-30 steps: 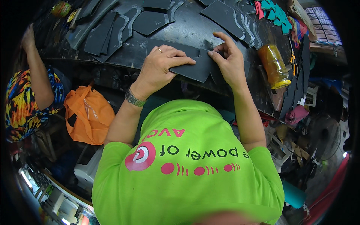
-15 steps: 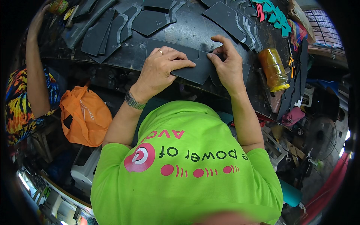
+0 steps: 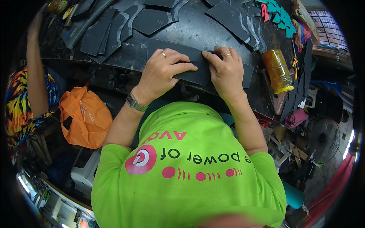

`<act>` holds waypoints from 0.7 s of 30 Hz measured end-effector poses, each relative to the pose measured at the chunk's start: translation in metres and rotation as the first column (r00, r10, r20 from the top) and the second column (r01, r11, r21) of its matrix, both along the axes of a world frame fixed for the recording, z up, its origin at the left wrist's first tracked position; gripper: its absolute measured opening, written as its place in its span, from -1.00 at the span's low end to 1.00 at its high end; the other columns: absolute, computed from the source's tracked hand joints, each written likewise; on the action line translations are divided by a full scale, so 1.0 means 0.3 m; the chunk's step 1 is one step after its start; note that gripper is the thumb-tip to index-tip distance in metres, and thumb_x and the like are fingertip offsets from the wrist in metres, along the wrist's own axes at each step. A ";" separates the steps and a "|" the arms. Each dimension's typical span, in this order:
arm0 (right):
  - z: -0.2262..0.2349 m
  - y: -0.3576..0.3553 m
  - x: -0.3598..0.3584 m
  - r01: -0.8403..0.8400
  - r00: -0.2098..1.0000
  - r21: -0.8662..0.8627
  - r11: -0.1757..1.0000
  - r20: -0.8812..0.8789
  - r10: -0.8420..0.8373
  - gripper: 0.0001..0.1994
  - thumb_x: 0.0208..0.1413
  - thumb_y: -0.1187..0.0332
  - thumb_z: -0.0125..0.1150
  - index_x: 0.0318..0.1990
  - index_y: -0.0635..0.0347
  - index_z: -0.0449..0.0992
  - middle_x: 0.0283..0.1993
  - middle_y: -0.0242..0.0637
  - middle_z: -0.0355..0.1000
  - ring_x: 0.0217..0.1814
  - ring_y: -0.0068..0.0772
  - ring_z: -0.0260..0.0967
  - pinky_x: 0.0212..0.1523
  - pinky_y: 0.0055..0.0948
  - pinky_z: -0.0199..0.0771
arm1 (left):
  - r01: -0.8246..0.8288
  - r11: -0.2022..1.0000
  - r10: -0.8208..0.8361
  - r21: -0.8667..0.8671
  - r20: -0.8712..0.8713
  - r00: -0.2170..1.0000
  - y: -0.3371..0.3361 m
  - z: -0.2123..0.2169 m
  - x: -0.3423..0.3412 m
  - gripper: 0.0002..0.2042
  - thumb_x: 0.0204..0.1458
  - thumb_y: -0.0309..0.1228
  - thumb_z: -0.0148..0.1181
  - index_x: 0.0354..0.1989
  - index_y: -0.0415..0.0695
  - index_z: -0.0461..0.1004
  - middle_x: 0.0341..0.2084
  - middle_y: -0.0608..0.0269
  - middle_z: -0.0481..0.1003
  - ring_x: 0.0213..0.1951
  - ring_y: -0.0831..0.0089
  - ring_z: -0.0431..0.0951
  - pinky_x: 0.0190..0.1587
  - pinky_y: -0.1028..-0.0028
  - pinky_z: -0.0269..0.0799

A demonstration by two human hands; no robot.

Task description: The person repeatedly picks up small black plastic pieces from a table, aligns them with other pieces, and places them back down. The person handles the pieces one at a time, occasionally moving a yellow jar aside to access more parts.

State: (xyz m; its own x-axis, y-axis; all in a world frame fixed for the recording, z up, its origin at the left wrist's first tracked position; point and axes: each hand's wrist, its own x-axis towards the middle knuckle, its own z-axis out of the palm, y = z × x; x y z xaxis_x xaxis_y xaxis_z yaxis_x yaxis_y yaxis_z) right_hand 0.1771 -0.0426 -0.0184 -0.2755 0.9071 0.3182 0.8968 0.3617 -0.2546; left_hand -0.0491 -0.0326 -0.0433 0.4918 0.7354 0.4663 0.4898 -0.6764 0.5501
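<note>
A flat black sheet piece [image 3: 195,77] lies at the near edge of the dark table, over a larger black sheet [image 3: 153,47]. My left hand [image 3: 161,74], with a ring and a wristwatch, is closed on the left part of the piece, thumb and index finger pressed together. My right hand [image 3: 228,72], also ringed, bends over its right part, with thumb and index fingertips pinched at its upper edge. What lies under the fingers is partly hidden. To the right, another black piece [image 3: 248,74] sticks out beyond my right hand.
Black cut pieces [image 3: 152,21] with grey curved edges lie further back, more [image 3: 228,21] to the right. Teal pieces [image 3: 279,17] are at the far right. A jar [image 3: 277,70] of amber stuff lies near my right arm. An orange bag [image 3: 85,117] and a co-worker's arm [image 3: 36,72] are left.
My right hand has moved a little left and turned inward, its raised index finger now down on the black sheet piece. My left hand stays nearly where it was.
</note>
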 end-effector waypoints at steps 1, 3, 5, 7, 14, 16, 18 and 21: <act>0.003 -0.003 0.002 -0.018 0.999 0.048 0.999 0.041 0.016 -0.77 0.07 0.41 0.43 -0.09 -0.01 0.74 -0.04 -0.28 0.54 0.10 -0.15 0.47 0.09 -0.17 0.42 | 0.006 1.000 -0.006 0.015 0.022 1.000 -0.005 -0.003 -0.001 -0.62 -0.21 -0.61 0.39 -0.17 0.07 0.75 -0.22 0.38 0.62 -0.16 0.34 0.58 -0.06 0.32 0.40; 0.007 -0.008 0.003 -0.028 0.997 0.087 0.996 0.074 0.022 -0.76 0.06 0.35 0.46 -0.08 -0.04 0.75 0.00 -0.30 0.54 0.17 -0.13 0.43 0.17 -0.10 0.34 | 0.001 0.998 -0.005 0.063 0.058 0.998 -0.031 -0.009 0.004 -0.65 -0.21 -0.58 0.44 -0.19 0.07 0.75 -0.24 0.35 0.61 -0.19 0.34 0.58 -0.08 0.32 0.40; 0.008 -0.009 0.001 -0.012 0.999 0.071 0.997 0.046 0.008 -0.74 0.05 0.30 0.47 -0.07 -0.05 0.75 0.02 -0.30 0.53 0.20 -0.11 0.40 0.22 -0.05 0.27 | -0.011 0.994 0.003 0.110 0.074 0.997 -0.053 -0.014 0.007 -0.68 -0.20 -0.50 0.49 -0.20 0.06 0.75 -0.23 0.32 0.59 -0.22 0.32 0.57 -0.10 0.31 0.41; 0.007 -0.011 -0.003 -0.015 0.999 0.072 0.997 0.037 0.012 -0.74 0.04 0.30 0.47 -0.08 -0.02 0.74 0.01 -0.27 0.53 0.18 -0.11 0.39 0.14 -0.08 0.28 | -0.043 0.990 0.034 0.135 0.063 0.997 -0.070 -0.018 0.007 -0.67 -0.20 -0.52 0.49 -0.18 0.06 0.75 -0.23 0.31 0.58 -0.23 0.31 0.56 -0.10 0.30 0.41; 0.000 -0.011 -0.005 -0.007 1.000 0.027 1.000 -0.018 0.007 -0.74 0.04 0.30 0.49 -0.08 0.01 0.73 -0.02 -0.29 0.52 0.04 -0.21 0.40 -0.02 -0.19 0.28 | -0.074 0.997 0.074 -0.011 0.080 0.994 -0.099 -0.018 0.007 -0.63 -0.17 -0.59 0.46 -0.11 0.01 0.74 -0.24 0.24 0.53 -0.26 0.29 0.53 -0.12 0.30 0.42; -0.004 -0.011 -0.007 -0.012 0.999 0.026 1.000 -0.044 0.013 -0.73 0.04 0.30 0.49 -0.08 0.03 0.73 -0.03 -0.29 0.52 0.02 -0.21 0.40 -0.04 -0.20 0.29 | -0.084 0.996 0.083 0.010 0.089 0.993 -0.095 -0.021 0.009 -0.62 -0.16 -0.62 0.45 -0.10 -0.01 0.74 -0.24 0.22 0.52 -0.27 0.27 0.54 -0.14 0.32 0.45; -0.012 -0.011 -0.009 -0.011 0.997 0.019 1.000 -0.072 0.013 -0.73 0.03 0.30 0.49 -0.08 0.05 0.72 -0.05 -0.29 0.51 0.00 -0.20 0.40 -0.06 -0.20 0.31 | -0.102 0.994 0.098 0.032 0.110 0.989 -0.088 -0.023 0.011 -0.63 -0.14 -0.63 0.41 -0.10 -0.03 0.73 -0.26 0.22 0.52 -0.27 0.27 0.54 -0.16 0.33 0.47; -0.025 -0.014 -0.015 -0.001 0.994 0.017 1.000 -0.110 0.003 -0.72 0.03 0.31 0.50 -0.08 0.06 0.71 -0.07 -0.28 0.50 -0.03 -0.18 0.40 -0.08 -0.20 0.33 | -0.139 0.989 0.132 0.042 0.152 0.980 -0.080 -0.023 0.025 -0.65 -0.11 -0.63 0.34 -0.10 -0.06 0.72 -0.28 0.22 0.53 -0.26 0.27 0.56 -0.17 0.33 0.50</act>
